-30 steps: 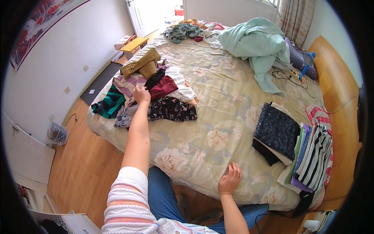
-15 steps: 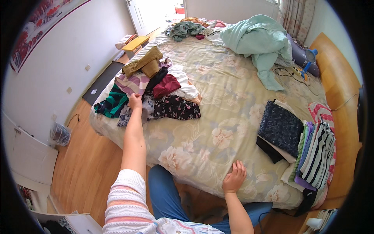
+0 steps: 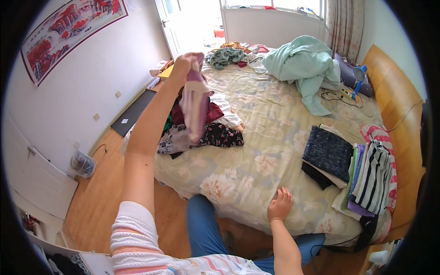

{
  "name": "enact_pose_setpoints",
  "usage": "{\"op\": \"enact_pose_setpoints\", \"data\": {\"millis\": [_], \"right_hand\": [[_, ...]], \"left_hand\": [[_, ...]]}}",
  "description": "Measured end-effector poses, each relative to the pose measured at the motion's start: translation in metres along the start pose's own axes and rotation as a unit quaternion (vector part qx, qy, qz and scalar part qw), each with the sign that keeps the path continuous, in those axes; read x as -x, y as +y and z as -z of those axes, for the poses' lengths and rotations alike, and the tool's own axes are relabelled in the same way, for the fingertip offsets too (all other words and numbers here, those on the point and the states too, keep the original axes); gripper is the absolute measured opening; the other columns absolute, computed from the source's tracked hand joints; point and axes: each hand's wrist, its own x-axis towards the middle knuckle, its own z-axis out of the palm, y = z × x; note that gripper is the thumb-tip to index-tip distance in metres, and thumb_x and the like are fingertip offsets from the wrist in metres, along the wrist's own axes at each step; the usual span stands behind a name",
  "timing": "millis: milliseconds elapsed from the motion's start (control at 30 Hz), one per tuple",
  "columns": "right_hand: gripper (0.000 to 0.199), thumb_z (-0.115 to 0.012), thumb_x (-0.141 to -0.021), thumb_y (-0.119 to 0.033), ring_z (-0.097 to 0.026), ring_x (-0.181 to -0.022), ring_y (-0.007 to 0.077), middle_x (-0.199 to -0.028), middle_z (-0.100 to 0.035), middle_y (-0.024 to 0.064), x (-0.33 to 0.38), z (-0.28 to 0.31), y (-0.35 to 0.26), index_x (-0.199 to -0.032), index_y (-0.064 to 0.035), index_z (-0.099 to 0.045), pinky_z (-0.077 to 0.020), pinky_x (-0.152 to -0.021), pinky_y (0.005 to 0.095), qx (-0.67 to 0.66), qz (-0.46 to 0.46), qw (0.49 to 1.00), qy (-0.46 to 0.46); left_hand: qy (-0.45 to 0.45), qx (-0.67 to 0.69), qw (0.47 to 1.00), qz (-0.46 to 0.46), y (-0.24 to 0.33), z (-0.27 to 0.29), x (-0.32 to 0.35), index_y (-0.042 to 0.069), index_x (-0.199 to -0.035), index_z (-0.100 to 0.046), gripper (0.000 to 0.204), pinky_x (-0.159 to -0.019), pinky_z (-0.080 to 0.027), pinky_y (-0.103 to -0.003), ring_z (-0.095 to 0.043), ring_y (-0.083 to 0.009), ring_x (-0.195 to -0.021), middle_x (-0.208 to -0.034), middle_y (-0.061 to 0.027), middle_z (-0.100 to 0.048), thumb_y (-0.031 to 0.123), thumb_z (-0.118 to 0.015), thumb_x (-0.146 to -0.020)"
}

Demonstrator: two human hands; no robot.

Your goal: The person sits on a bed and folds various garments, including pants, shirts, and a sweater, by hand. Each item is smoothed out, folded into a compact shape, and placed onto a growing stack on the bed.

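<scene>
My left hand (image 3: 185, 63) is raised high over the bed and grips a pink and white garment (image 3: 195, 103) that hangs down from it. Below the garment lies a heap of unfolded clothes (image 3: 215, 126) in red, white, dark floral and green, on the bed's left side. My right hand (image 3: 280, 205) rests flat, fingers spread, on the floral bedsheet (image 3: 256, 151) near the bed's front edge and holds nothing. To its right sit stacks of folded clothes (image 3: 362, 174), a dark patterned piece and striped ones among them.
A mint green blanket (image 3: 302, 64) is bunched at the far end of the bed beside more loose clothes (image 3: 227, 55). A wooden headboard (image 3: 394, 105) runs along the right. A red landscape painting (image 3: 64, 34) hangs on the left wall above wooden flooring (image 3: 98, 192).
My left hand closed on the pink and white garment in the heap and lifted it high above the bed. My right hand stayed pressed on the sheet.
</scene>
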Motion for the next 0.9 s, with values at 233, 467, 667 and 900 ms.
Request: {"op": "enact_pose_setpoints", "data": {"millis": [233, 467, 667, 900], "right_hand": [[0.038, -0.057, -0.072, -0.006, -0.047, -0.125, 0.0283, -0.124, -0.056, 0.0089, 0.002, -0.006, 0.007, -0.111, -0.0067, -0.057, -0.0328, -0.111, 0.0432, -0.015, 0.001, 1.000, 0.020], [0.039, -0.058, -0.093, -0.011, -0.062, -0.102, 0.0229, -0.121, -0.060, 0.0112, -0.004, 0.077, -0.013, -0.132, -0.0098, -0.051, -0.0511, -0.087, 0.0334, -0.695, -0.187, 0.680, -0.138], [0.042, -0.057, -0.095, -0.012, -0.066, -0.098, 0.0229, -0.120, -0.062, 0.0114, 0.055, 0.167, -0.010, -0.135, -0.0099, -0.047, -0.0576, -0.078, 0.0367, -0.675, -0.178, 0.683, -0.215], [0.038, -0.055, -0.097, -0.015, -0.066, -0.104, 0.0261, -0.117, -0.064, 0.0146, 0.073, 0.250, -0.043, -0.133, -0.0076, -0.049, -0.0586, -0.083, 0.0390, -0.674, -0.316, 0.650, -0.152]], "left_hand": [[-0.124, 0.296, 0.941, -0.105, 0.164, -0.052, 0.104, 0.001, -0.122, -0.056, 0.031, -0.096, -0.049, -0.040, -0.061, -0.0243, -0.104, -0.111, -0.0115, -0.063, 0.015, -0.057, -0.094], [-0.166, 0.345, 0.924, 0.021, 0.188, -0.067, 0.204, 0.000, -0.115, -0.059, 0.028, -0.088, -0.054, -0.037, -0.065, -0.0218, -0.095, -0.105, -0.0116, -0.066, 0.019, -0.059, -0.095], [-0.160, 0.397, 0.890, 0.156, 0.166, -0.089, 0.320, 0.001, -0.112, -0.059, 0.025, -0.084, -0.056, -0.037, -0.067, -0.0200, -0.091, -0.103, -0.0107, -0.068, 0.021, -0.058, -0.097], [-0.101, 0.380, 0.899, 0.192, 0.175, -0.076, 0.377, 0.003, -0.112, -0.059, 0.026, -0.084, -0.057, -0.034, -0.068, -0.0190, -0.090, -0.100, -0.0108, -0.068, 0.025, -0.058, -0.097]]}}
